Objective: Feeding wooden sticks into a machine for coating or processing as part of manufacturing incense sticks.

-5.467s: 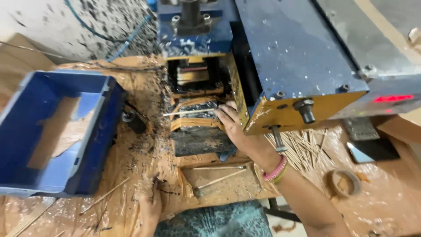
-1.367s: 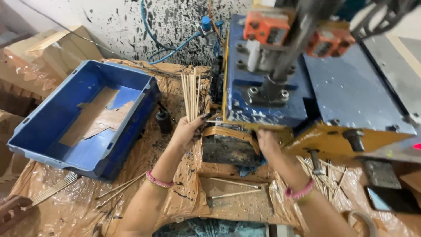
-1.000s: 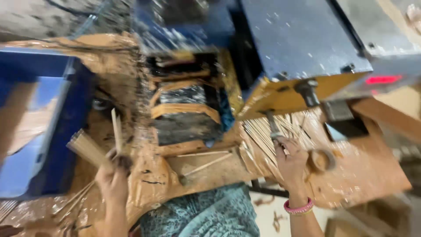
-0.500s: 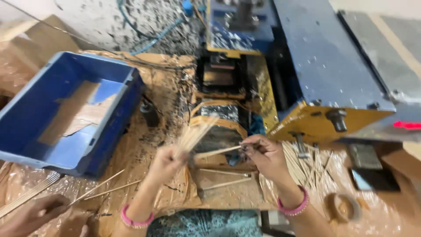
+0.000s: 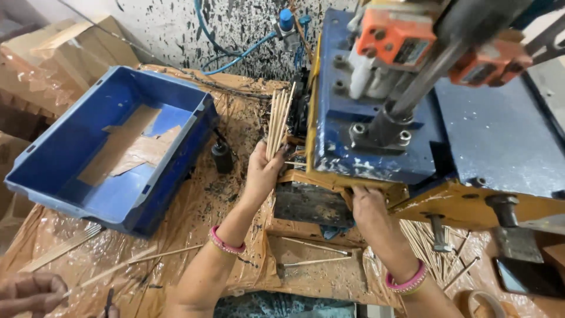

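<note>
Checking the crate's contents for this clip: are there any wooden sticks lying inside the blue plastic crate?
No. The blue plastic crate holds only flat pieces of cardboard; the bundle of sticks is in the left hand.

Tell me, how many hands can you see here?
3: the left hand holds a bundle of sticks; the right hand reaches under the blue machine; another person's hand sits at bottom left.

Brown cardboard box (image 5: 70, 53) top left; dark phone screen (image 5: 529, 277) btm right.
</note>
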